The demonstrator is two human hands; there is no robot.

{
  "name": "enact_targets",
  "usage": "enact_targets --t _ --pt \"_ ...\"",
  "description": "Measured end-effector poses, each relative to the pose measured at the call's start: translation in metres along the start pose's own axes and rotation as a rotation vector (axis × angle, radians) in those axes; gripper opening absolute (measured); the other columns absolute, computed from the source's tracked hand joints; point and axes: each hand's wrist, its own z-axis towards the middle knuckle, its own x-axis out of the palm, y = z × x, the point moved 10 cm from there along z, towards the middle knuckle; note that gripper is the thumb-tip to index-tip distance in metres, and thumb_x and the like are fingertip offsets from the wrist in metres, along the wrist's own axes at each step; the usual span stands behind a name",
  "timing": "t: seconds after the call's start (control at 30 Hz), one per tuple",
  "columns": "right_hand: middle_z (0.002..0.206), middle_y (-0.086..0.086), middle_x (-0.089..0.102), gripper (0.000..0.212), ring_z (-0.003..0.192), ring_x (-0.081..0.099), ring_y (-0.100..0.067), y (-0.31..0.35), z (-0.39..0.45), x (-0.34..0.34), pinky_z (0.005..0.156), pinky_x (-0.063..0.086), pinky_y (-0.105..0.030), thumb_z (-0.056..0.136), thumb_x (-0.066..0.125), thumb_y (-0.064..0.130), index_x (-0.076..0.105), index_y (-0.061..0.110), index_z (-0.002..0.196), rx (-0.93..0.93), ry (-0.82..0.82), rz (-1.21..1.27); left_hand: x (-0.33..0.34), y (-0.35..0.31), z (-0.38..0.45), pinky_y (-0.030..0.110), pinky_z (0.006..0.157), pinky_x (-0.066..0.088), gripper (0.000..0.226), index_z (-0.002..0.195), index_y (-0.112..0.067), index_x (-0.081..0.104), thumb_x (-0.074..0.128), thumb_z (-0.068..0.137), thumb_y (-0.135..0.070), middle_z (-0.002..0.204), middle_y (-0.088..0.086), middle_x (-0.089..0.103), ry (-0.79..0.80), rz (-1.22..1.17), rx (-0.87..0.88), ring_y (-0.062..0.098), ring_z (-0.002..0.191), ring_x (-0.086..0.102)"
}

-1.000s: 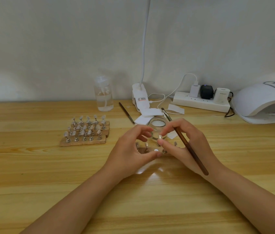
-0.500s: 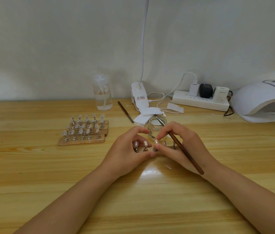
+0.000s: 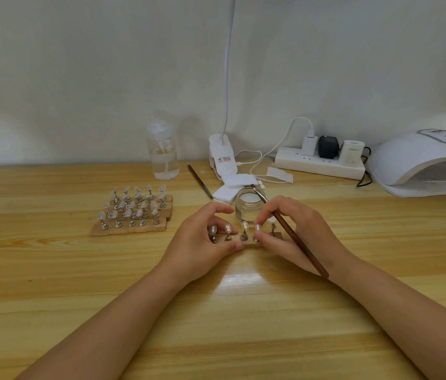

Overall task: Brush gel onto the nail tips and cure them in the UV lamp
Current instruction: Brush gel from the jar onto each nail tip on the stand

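A small wooden strip [image 3: 249, 244] carries several nail tips [image 3: 244, 225] on metal stands at the table's centre. My left hand [image 3: 202, 242] grips the strip's left end, thumb along its front edge. My right hand [image 3: 295, 234] holds a brown-handled brush [image 3: 298, 242] and pinches one nail tip stand near the strip's right end. The brush's metal end points over a small glass jar [image 3: 247, 205] just behind the strip. The white UV lamp [image 3: 421, 163] sits at the far right, its display lit.
Wooden strips with several nail tips on stands [image 3: 134, 212] lie to the left. Behind are a clear bottle [image 3: 162, 154], a second brush [image 3: 199, 181], white pads [image 3: 232, 185], a clip lamp base [image 3: 221, 157] and a power strip [image 3: 320, 163] with plugs and cables.
Both hands have spread slightly apart, uncovering more of the nail tips on the strip. The right hand's fingers have moved onto one stand near the right end.
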Motion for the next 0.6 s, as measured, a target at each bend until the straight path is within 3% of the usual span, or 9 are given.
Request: enact_targets --t 0.13,0.27,0.4,0.5,0.6 --pt "0.079 0.001 0.065 0.019 0.077 0.061 -0.017 0.010 -0.002 -0.003 0.076 0.046 -0.030 0.070 0.078 0.011 0.063 0.010 0.081 -0.083 -0.025 -0.054 0.000 0.000 -0.001 0.000 0.069 0.036 0.049 0.101 -0.036 0.051 0.080 0.066 -0.022 0.079 -0.016 0.066 -0.005 -0.005 -0.007 -0.009 0.081 0.055" --pt "0.080 0.000 0.065 0.021 0.077 0.061 -0.012 0.013 -0.003 -0.015 0.076 0.045 -0.020 0.068 0.078 0.006 0.063 0.009 0.081 -0.059 -0.157 0.019 0.000 -0.001 -0.003 -0.001 0.069 0.036 0.056 0.113 -0.032 0.048 0.079 0.067 -0.024 0.087 -0.016 0.063 -0.011 0.020 -0.019 -0.011 0.081 0.053" --pt "0.081 0.002 0.064 0.022 0.080 0.061 -0.010 0.014 -0.005 -0.020 0.078 0.045 -0.017 0.069 0.078 0.003 0.061 0.010 0.083 -0.023 -0.231 0.086 -0.001 -0.018 -0.008 0.011 0.083 0.038 0.070 0.121 -0.040 0.038 0.077 0.063 -0.039 0.106 -0.022 0.048 -0.033 0.111 0.059 -0.003 0.098 0.048" --pt "0.083 0.010 0.062 0.023 0.084 0.058 -0.004 0.021 -0.006 -0.015 0.080 0.043 -0.013 0.070 0.078 0.006 0.062 0.012 0.085 -0.047 -0.240 0.086 -0.008 -0.041 -0.014 0.034 0.097 0.038 0.048 0.110 -0.039 0.053 0.070 0.066 -0.050 0.106 -0.018 0.051 -0.103 0.138 0.224 0.005 0.106 0.047" --pt "0.087 0.016 0.059 0.019 0.086 0.057 -0.001 0.026 -0.008 -0.013 0.080 0.043 -0.013 0.072 0.075 0.015 0.062 0.015 0.086 -0.067 -0.252 0.106 -0.011 -0.052 -0.019 0.050 0.097 0.035 0.020 0.094 -0.032 0.066 0.066 0.076 -0.041 0.098 -0.017 0.059 -0.144 0.115 0.317 0.000 0.100 0.050"
